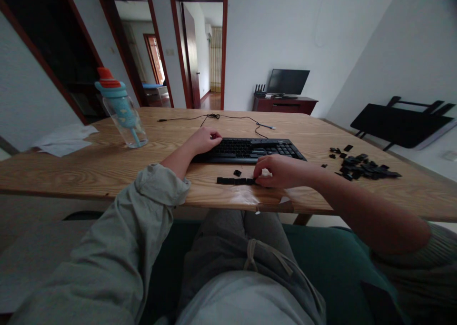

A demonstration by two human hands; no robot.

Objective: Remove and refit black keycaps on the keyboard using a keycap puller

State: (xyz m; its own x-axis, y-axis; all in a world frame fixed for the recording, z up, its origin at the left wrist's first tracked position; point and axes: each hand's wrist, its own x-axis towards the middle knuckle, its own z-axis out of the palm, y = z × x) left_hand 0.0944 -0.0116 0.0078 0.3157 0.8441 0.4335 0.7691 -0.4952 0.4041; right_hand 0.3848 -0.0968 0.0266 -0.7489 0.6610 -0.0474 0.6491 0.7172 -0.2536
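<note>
Wooden surface (89,172): keyboard (233,149) central, bottle (124,120) left, keycap pile (369,167) right. Left grip (204,141) half-curled at keyboard's left end; right grip (274,170), nearly pinched, hides keycap row's (235,181) end; either hold unclear. Stray keycap (237,172) between.

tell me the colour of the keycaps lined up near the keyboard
The lined-up keycaps are black, seen best in the head view.

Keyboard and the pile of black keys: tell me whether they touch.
Apart: the head view shows tabletop between the keyboard and the pile of black keys.
</note>
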